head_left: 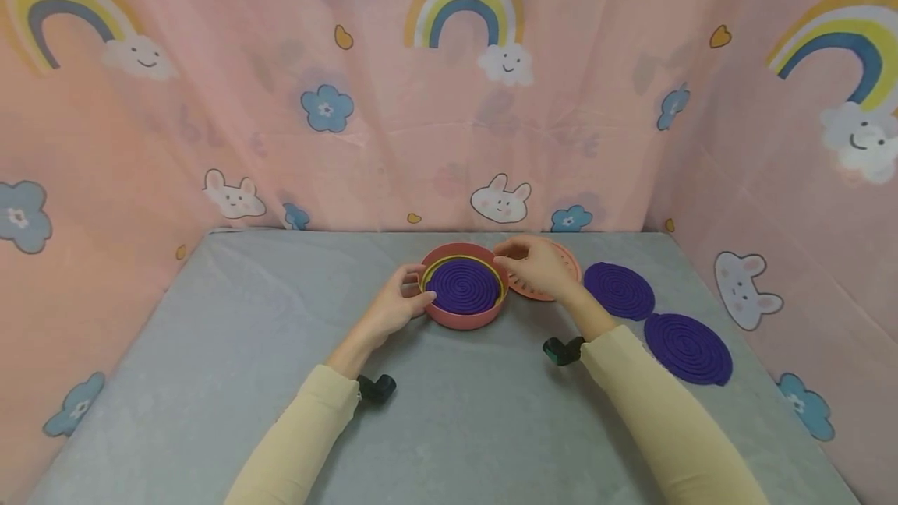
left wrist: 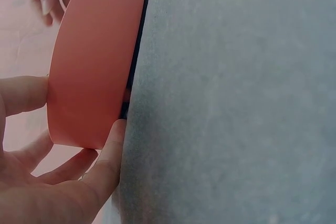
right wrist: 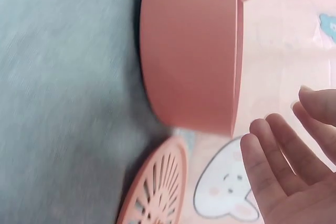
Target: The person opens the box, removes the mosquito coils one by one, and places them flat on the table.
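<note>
A round pink mosquito coil holder stands on the table with a yellow ring inside its wall. In it lies a purple mosquito coil, flat and spiral. My left hand grips the holder's left side, the thumb at the rim and the fingers round the wall; the left wrist view shows the left hand against the pink side. Above the holder's right rim hovers my right hand, its fingers loosely bent and nothing between them. In the right wrist view, the right hand is apart from the wall.
Partly under the right hand lies a pink slotted lid, close beside the holder. Two more purple coils, one farther back and one nearer, lie to the right on the grey table. A patterned pink curtain encloses the table.
</note>
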Action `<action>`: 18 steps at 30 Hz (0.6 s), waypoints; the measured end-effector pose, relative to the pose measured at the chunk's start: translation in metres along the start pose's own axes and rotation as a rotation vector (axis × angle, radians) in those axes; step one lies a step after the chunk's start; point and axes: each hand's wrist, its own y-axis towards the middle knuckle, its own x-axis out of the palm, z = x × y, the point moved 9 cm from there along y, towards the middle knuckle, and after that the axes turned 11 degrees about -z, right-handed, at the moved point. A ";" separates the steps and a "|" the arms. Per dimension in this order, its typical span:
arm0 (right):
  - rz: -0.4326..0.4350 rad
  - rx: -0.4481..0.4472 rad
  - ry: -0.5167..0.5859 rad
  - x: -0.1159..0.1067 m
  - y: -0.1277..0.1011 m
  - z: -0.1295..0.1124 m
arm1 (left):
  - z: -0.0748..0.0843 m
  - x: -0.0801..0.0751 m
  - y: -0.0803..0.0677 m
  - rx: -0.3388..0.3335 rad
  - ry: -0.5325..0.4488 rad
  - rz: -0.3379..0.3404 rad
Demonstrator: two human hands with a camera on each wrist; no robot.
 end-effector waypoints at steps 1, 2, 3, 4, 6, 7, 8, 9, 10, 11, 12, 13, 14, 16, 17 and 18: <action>-0.001 0.012 -0.014 0.002 0.003 -0.001 | 0.000 0.000 0.000 0.002 0.000 0.002; -0.006 0.018 -0.031 0.005 0.006 -0.001 | 0.000 0.000 0.000 0.005 0.000 0.002; -0.012 0.020 -0.038 0.007 0.009 -0.002 | 0.001 0.000 -0.001 0.008 0.003 0.005; -0.013 0.022 -0.044 0.009 0.011 -0.003 | 0.001 0.000 -0.001 0.010 0.004 0.004; -0.022 0.016 -0.046 0.014 0.016 -0.004 | 0.003 0.001 -0.001 0.017 0.001 0.003; -0.024 0.008 -0.056 0.016 0.018 -0.005 | 0.003 0.002 -0.002 0.019 0.000 0.003; -0.033 -0.001 -0.059 0.019 0.020 -0.007 | 0.003 0.002 -0.002 0.018 -0.001 0.004; -0.032 -0.001 -0.072 0.021 0.022 -0.008 | 0.003 0.002 -0.002 0.015 0.000 0.003; -0.030 -0.002 -0.089 0.022 0.024 -0.010 | 0.003 0.002 -0.002 0.015 -0.002 0.004; -0.030 -0.005 -0.100 0.024 0.027 -0.012 | 0.003 0.001 -0.003 0.013 -0.002 0.005; -0.032 -0.005 -0.114 0.027 0.029 -0.013 | 0.003 0.001 -0.003 0.012 -0.002 0.005; -0.033 0.001 -0.123 0.029 0.031 -0.015 | 0.003 0.001 -0.003 0.008 0.000 0.006; -0.036 0.006 -0.130 0.031 0.033 -0.015 | 0.003 0.001 -0.003 0.006 0.002 0.006; -0.041 0.008 -0.144 0.036 0.038 -0.015 | 0.004 0.002 -0.004 0.007 -0.001 0.004; -0.051 0.003 -0.145 0.039 0.041 -0.015 | 0.005 0.002 -0.004 0.007 -0.001 0.004; -0.061 0.001 -0.148 0.042 0.043 -0.015 | 0.006 0.002 -0.003 0.012 0.001 0.001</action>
